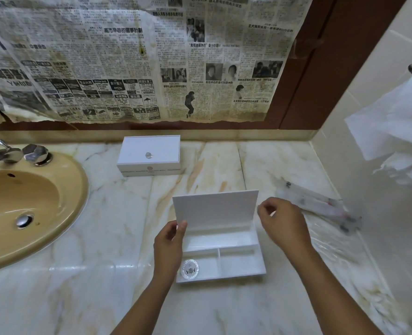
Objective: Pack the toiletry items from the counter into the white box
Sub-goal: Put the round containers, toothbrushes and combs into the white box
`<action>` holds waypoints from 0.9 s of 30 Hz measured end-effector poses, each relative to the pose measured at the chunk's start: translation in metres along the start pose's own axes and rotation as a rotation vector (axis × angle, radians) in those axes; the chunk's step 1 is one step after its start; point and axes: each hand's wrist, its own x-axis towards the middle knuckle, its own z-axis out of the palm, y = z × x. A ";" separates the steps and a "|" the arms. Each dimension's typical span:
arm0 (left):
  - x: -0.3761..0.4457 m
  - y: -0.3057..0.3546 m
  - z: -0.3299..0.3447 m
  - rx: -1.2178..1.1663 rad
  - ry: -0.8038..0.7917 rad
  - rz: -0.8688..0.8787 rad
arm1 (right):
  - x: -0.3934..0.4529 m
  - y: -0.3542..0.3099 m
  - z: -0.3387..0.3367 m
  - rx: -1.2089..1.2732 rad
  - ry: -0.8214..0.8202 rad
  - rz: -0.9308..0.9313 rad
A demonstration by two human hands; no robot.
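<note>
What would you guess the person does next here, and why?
Probably the right hand reaches for the wrapped items beside it. The left hand holds the white box's lid up, and only a round packet lies inside.

Marble counter [55, 298], tan sink [31, 213], newspaper-covered wall [127, 56].

Left hand [170, 240] on lid [215, 210] (upright)
</note>
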 end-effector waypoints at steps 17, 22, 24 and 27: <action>-0.001 -0.003 0.000 -0.010 0.001 0.007 | 0.026 0.065 0.017 -0.253 -0.095 0.187; 0.000 -0.002 0.001 -0.008 0.000 0.002 | 0.013 0.030 -0.003 -0.197 0.008 0.073; 0.001 -0.004 0.000 -0.026 -0.001 -0.008 | 0.001 0.008 -0.007 -0.175 -0.017 -0.010; 0.002 -0.005 -0.001 -0.037 -0.011 -0.017 | -0.023 -0.025 0.002 -0.135 -0.123 -0.080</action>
